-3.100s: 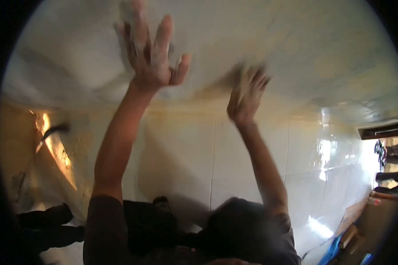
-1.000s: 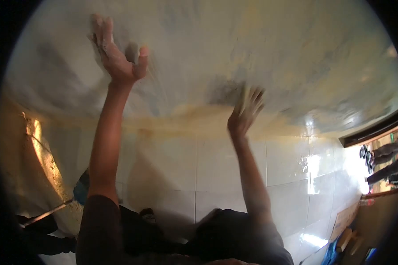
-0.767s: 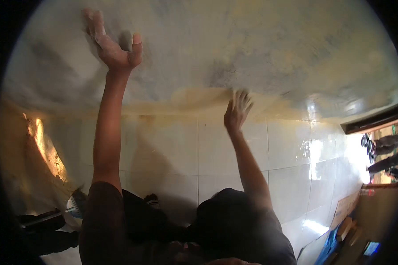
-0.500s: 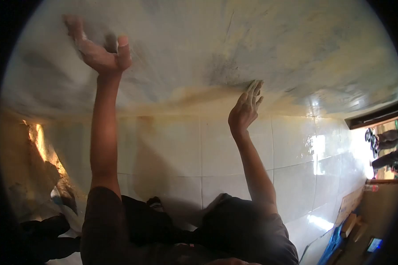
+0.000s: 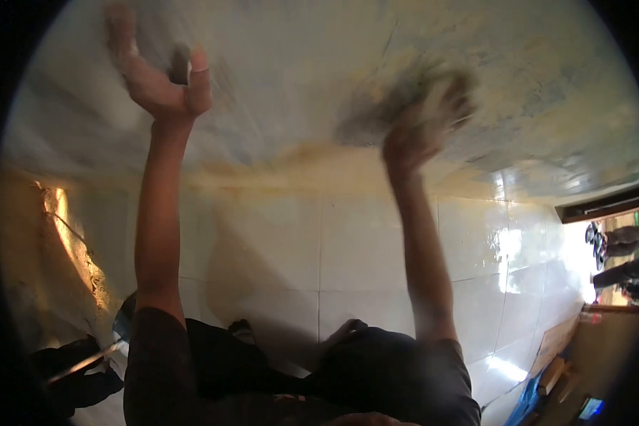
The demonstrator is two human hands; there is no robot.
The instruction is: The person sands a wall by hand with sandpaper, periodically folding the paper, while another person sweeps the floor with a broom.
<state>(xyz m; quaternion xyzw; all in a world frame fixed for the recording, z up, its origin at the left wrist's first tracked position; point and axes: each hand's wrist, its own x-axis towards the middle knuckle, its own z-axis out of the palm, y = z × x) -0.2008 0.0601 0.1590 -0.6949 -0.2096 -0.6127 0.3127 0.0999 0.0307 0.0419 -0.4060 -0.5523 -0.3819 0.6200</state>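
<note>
At the upper left, my left hand [image 5: 160,89] is raised against the mottled grey-and-yellow wall [image 5: 284,78]. Its thumb and fingers stand wide apart and nothing shows in them. Pale dust coats parts of the palm and fingers. My right hand [image 5: 426,128] is over a darker smudged patch of that wall, right of the middle. Motion smears its fingers, so I cannot make out their pose or whether anything is under them. Both forearms reach up from dark sleeves.
Glossy pale tiles [image 5: 263,241] cover the floor along the wall's base. A doorway [image 5: 614,248] on the right shows people's legs outside. Wooden pieces [image 5: 552,376] and a blue sheet [image 5: 527,405] lie lower right. At lower left is another person's dark-clothed leg [image 5: 78,390] beside a thin stick [image 5: 85,363].
My right hand has moved up and right along the wall and is now blurred. My left hand stays spread, slightly higher in view. The thin stick has come into sight at lower left.
</note>
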